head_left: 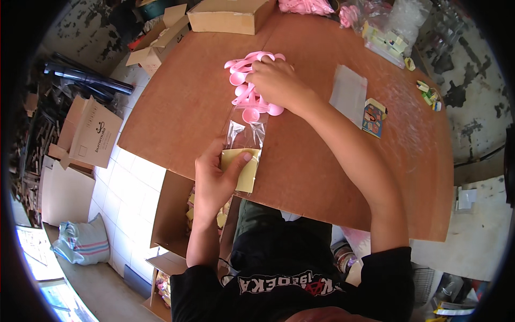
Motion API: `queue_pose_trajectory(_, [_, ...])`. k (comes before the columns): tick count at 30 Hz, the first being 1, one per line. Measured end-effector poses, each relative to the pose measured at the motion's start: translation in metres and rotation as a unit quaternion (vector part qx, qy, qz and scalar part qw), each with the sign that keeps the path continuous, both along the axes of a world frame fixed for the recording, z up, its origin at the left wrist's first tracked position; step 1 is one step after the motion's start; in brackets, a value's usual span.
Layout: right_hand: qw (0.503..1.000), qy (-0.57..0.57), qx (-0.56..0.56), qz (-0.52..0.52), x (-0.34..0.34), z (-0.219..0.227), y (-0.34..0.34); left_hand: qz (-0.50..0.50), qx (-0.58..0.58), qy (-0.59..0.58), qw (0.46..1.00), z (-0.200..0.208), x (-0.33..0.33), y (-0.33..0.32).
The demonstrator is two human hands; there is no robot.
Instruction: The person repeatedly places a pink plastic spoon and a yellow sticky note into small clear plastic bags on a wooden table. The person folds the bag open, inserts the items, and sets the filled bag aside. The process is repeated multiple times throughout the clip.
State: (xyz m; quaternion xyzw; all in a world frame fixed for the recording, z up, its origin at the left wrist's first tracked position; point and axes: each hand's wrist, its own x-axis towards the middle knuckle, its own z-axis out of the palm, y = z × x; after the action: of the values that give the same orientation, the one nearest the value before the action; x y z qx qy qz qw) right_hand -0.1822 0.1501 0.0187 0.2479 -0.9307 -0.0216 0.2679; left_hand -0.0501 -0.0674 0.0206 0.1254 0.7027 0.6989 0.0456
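pinching a clear bag [245, 133] holding yellow card [249, 177] is left grip [213, 173]; right grip [273, 81], over spoons [237, 79], unclear.

Glare on floor [129, 185]; bent edges

Big white letters run across your black shirt [292, 267] — and the brown box [97, 133] on your left has dark letters, turned sideways.

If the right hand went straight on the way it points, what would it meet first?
The pile of pink plastic spoons with round bowls. The right hand is over it, probably touching some, though depth leaves exact contact unclear.
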Motion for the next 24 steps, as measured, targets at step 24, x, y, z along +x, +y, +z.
queue_pose_trajectory(24, [0.807,-0.118,-0.577,0.048,0.182,0.059,0.047,-0.145,0.017,0.099,0.984,-0.008,0.008,0.077])
